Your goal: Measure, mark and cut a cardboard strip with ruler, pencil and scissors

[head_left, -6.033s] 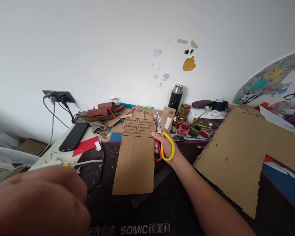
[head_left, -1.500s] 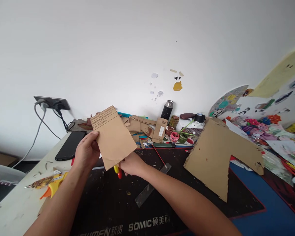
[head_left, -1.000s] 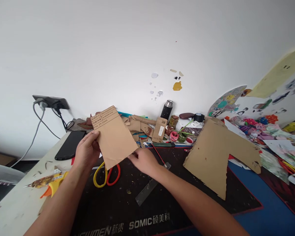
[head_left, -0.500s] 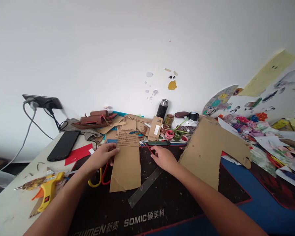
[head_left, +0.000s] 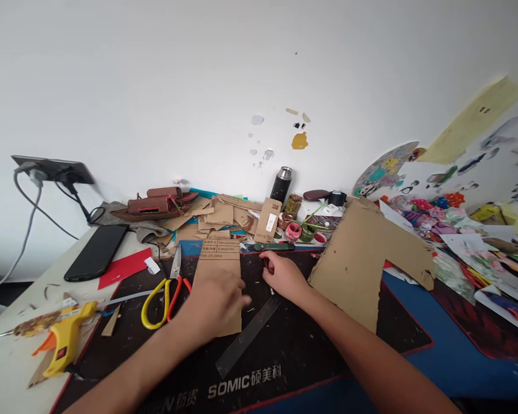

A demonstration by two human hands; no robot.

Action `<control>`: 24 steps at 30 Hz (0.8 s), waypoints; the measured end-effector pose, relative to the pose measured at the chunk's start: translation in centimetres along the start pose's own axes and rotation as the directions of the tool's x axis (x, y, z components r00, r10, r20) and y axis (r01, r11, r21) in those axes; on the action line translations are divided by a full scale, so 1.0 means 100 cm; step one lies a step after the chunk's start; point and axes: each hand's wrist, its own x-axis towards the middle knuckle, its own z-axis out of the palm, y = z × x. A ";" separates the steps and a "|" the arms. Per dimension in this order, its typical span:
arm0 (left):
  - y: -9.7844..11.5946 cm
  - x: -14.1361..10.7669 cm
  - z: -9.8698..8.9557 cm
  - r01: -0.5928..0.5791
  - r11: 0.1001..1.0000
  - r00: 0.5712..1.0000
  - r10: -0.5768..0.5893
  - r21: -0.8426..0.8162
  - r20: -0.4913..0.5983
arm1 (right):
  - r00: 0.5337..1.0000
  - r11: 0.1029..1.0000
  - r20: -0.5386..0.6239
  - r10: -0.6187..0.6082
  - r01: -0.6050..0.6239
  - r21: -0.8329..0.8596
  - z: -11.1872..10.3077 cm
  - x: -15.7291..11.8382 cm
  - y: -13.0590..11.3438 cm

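Note:
My left hand (head_left: 218, 302), slightly blurred, is over the printed cardboard strip (head_left: 218, 267); its fingertips are apart, with nothing seen between them. In my right hand (head_left: 285, 275) the fingers are closed round a thin dark-red stick, perhaps a pen (head_left: 266, 261), mostly hidden by the fingers. A clear ruler (head_left: 246, 339) lies slanted on the black mat (head_left: 311, 368), between the strip and my right forearm. Left of the strip are scissors (head_left: 167, 299) with yellow and red handles. The large cut cardboard sheet (head_left: 354, 264) rests right of my right hand.
At left lie a yellow glue gun (head_left: 67, 339), a black phone (head_left: 95, 253) and red paper (head_left: 125, 268). Along the wall stand a brown model boat (head_left: 155, 207), cardboard scraps (head_left: 220, 214), paint jars (head_left: 293, 231) and a black flask (head_left: 281, 185). A green cutter (head_left: 274, 246) lies behind my right hand.
My left hand has let go of the strip's left edge and moved right and nearer, over the strip. The scissors now show fully. My right hand stays about where it was, still gripping.

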 end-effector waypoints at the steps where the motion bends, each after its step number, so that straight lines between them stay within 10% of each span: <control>1: 0.015 -0.002 0.009 -0.036 0.999 0.998 0.034 0.035 0.056 | 1.000 1.000 -0.004 -0.008 0.008 0.028 0.000 0.000 0.001; 8: 0.062 -0.007 0.043 -0.101 0.974 0.951 0.034 0.204 0.308 | 0.999 0.930 -0.046 0.011 0.007 0.366 0.003 0.000 0.013; 24: 0.084 -0.040 0.025 -0.091 0.993 0.855 0.041 0.072 0.518 | 0.994 0.461 0.106 0.022 -0.105 0.881 -0.017 -0.006 0.011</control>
